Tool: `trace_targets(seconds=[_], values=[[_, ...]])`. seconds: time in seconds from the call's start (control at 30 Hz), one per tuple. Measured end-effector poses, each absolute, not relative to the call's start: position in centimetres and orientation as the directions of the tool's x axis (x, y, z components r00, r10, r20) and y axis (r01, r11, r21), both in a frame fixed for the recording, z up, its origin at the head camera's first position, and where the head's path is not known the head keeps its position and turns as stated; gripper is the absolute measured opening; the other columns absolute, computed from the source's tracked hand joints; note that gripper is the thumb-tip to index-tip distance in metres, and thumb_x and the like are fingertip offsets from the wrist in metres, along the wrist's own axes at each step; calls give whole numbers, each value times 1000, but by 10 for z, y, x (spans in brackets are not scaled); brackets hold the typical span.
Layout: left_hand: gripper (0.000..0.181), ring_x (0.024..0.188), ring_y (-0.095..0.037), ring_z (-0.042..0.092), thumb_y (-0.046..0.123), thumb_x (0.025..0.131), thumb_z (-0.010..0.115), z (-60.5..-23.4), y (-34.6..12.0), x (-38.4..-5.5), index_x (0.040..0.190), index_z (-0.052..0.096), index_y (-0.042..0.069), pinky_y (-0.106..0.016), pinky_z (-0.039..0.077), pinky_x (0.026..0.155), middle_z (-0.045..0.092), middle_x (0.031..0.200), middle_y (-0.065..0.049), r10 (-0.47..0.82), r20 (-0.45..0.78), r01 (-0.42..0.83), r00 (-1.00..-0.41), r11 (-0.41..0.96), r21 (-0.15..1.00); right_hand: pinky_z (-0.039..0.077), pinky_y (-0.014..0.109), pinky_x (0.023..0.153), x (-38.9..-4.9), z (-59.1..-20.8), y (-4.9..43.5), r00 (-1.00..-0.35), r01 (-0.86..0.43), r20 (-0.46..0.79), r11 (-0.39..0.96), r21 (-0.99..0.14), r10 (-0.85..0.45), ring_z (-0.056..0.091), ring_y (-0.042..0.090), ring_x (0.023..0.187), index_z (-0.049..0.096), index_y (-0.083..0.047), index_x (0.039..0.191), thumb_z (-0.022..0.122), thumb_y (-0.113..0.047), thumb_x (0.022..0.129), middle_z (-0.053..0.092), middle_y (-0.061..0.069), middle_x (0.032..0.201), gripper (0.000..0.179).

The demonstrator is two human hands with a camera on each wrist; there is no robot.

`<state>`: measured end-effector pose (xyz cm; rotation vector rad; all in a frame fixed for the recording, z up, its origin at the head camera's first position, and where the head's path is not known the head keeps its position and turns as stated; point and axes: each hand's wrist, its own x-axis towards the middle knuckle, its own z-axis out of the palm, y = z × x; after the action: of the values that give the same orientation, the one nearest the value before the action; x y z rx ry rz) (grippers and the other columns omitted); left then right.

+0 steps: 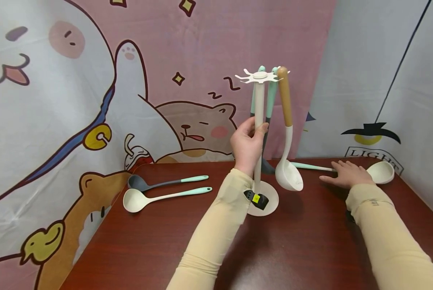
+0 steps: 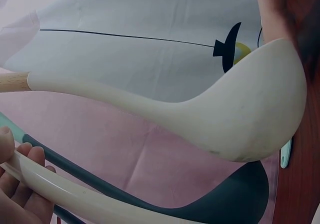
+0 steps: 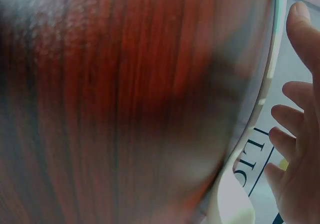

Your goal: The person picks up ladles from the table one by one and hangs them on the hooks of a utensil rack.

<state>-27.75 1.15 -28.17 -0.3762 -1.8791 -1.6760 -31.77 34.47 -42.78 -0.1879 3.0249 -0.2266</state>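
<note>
My left hand (image 1: pixel 248 145) grips the pole of a white utensil stand (image 1: pixel 260 102), fingers and thumb wrapped around it. From the stand's hooks hang a white ladle with a wooden handle (image 1: pixel 288 175) and mint-handled dark utensils (image 1: pixel 268 166), partly hidden behind the pole and hand. In the left wrist view the white bowl (image 2: pixel 250 109) of the wooden-handled ladle is large and close. At the right, my right hand (image 1: pixel 350 175) reaches with spread fingers over a white ladle with a mint handle (image 1: pixel 381 172) lying on the table. The right wrist view shows those fingers (image 3: pixel 286 118) apart from its handle.
On the left of the brown table (image 1: pixel 187 249) lie a dark grey ladle (image 1: pixel 138 183) and a white ladle (image 1: pixel 134 200), both with mint handles. The stand's round base (image 1: pixel 270 205) sits mid-table. A printed cloth (image 1: pixel 201 48) hangs behind the table.
</note>
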Motion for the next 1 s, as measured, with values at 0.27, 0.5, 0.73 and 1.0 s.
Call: trace_targets(seconds=[0.27, 0.5, 0.73, 1.0], values=[[17, 68, -3, 61, 18, 91, 74, -283, 11, -278, 103, 75, 7, -19, 45, 56, 74, 83, -3, -170, 599, 575, -782, 173, 800, 34, 69, 99, -318, -431, 347, -985, -148, -67, 980, -137, -158, 42, 59, 122, 44, 15, 137, 61, -49, 94, 46, 41, 133, 79], [16, 67, -4, 61, 18, 91, 75, -283, 12, -278, 103, 75, 8, -19, 44, 55, 74, 83, -3, -171, 600, 578, -782, 165, 799, 45, 64, 88, -319, -432, 345, -986, -162, -9, 976, -144, -166, 54, 52, 110, 57, 11, 126, 67, -28, 94, 56, 36, 119, 51], [16, 68, -3, 62, 17, 91, 75, -283, 11, -278, 103, 75, 7, -19, 44, 55, 74, 84, -4, -170, 603, 580, -780, 168, 797, 52, 55, 69, -321, -432, 343, -988, -154, 41, 976, -155, -149, 62, 38, 83, 67, 4, 102, 71, -9, 88, 63, 18, 86, 19], [18, 72, -2, 65, 18, 91, 74, -283, 11, -279, 105, 75, 7, -19, 45, 57, 75, 85, -5, -158, 608, 584, -778, 176, 792, 49, 54, 54, -321, -428, 342, -997, -77, 39, 978, -194, -71, 62, 37, 75, 70, -3, 87, 66, -5, 86, 65, 20, 83, 5]])
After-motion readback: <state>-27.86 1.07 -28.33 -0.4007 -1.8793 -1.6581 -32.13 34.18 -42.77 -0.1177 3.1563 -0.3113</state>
